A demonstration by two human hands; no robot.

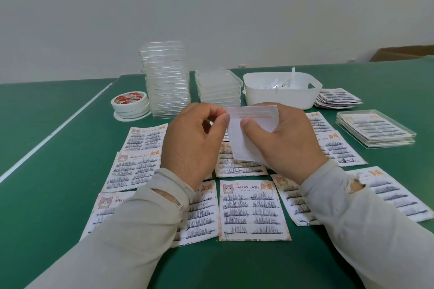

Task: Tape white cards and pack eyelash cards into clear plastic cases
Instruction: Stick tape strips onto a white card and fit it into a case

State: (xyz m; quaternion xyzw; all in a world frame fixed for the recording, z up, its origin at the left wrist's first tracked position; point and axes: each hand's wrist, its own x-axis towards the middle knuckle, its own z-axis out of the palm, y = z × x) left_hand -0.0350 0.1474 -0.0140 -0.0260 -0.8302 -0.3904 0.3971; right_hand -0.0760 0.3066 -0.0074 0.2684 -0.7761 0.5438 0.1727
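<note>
While both hands are raised above a green table (58,195), they hold a plain white rectangular card (244,141) between them, with a strip of tape (250,113) running across its far end. The left hand (192,143) pinches the card's left edge near the tape between thumb and curled fingers. The right hand (286,141) grips the card from the right, thumb pressed on its face. Beneath the hands, printed eyelash cards with cat pictures (252,211) lie spread in rows on the table. Farther away stand a tall stack of clear plastic cases (166,82) and a shorter stack (218,87) just to its right. Rolls of white tape (130,104) sit left of the stacks, a white plastic tub (281,96) to their right. Filled clear cases (375,129) lie at far right.
</note>
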